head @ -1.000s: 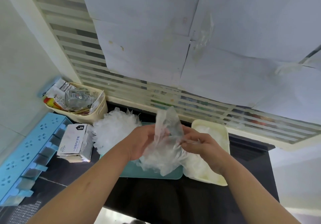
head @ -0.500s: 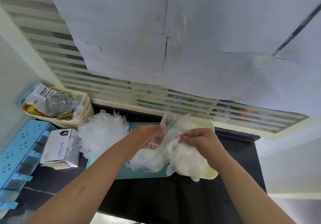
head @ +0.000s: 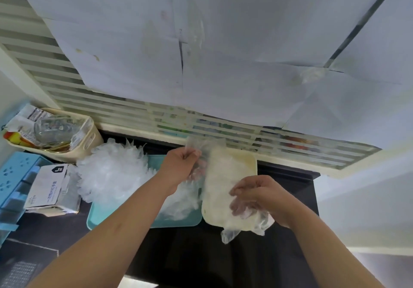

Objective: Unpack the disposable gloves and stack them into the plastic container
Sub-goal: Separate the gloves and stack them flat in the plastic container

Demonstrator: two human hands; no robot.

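Glove (head: 211,145) stretched over cream container (head: 252,161); left hand (head: 181,164), right hand (head: 257,195) each pinching one end, seemingly.

Clear gloves (head: 111,171), cream container (head: 248,164), teal tray (head: 100,216), blue rack (head: 13,182), black counter (head: 201,256).

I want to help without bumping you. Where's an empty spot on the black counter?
Bare counter lies on the near side of the teal tray and cream container, and in a strip right of that container. The left is crowded: glove pile, box, blue rack, basket.
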